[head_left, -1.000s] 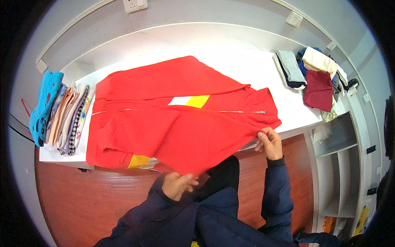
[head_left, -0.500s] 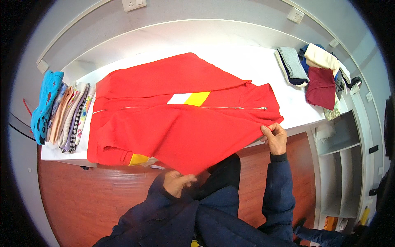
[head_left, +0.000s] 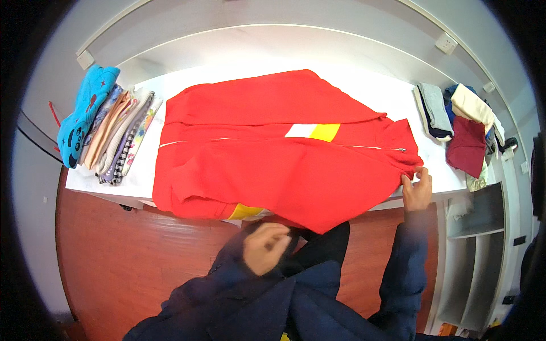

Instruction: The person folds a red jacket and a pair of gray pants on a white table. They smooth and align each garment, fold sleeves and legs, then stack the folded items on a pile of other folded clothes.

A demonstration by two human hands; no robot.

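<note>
A red zip-up jacket (head_left: 244, 170) lies spread across the white table, collar to the right. A white and yellow patch crosses its chest, and its near sleeve hangs past the table's front edge. At the collar end, my right hand (head_left: 418, 190) pinches the jacket's near edge between thumb and fingers. My left hand (head_left: 263, 250) is just below the near sleeve, apart from the cloth. Its fingers are loosely curled and slightly blurred, with a gap beside the thumb and nothing visible in them.
At the table's left end stands a row of folded patterned clothes (head_left: 116, 133) beside a blue cartoon-print item (head_left: 85, 116). Folded garments (head_left: 435, 111) and a dark red cloth (head_left: 467, 145) are piled at the right end. A shelf unit (head_left: 478, 250) stands below right, above reddish flooring (head_left: 131, 256).
My left hand has let go of the near sleeve and drawn away from it. The sleeve edge has dropped lower. My right hand stays at the collar end. The whole view has shifted.
</note>
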